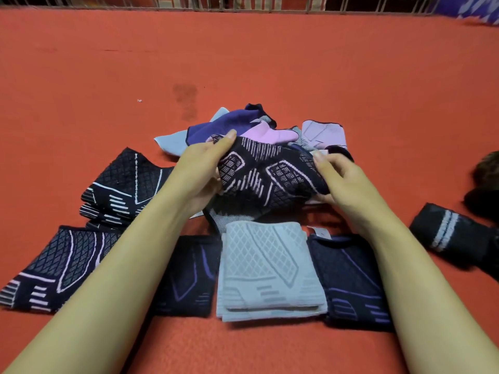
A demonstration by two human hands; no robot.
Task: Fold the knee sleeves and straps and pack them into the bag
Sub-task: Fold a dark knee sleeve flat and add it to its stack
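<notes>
Both hands hold up a black knee sleeve with pink lines (270, 174) over the middle of the red mat. My left hand (201, 171) grips its left edge and my right hand (340, 179) pinches its right edge. Behind it lies a loose pile of purple, pink and pale blue sleeves (243, 128). In front lie a folded grey sleeve (267, 271), a dark sleeve with purple lines (353, 282) to its right and another dark one (189, 276) to its left.
Two black sleeves with white and pink lines (127, 184) (56, 265) lie at the left. A black strap with a grey stripe (453, 238) and a dark bundle (486, 182) lie at the right. The red mat (243, 63) runs back to a metal railing (243, 4).
</notes>
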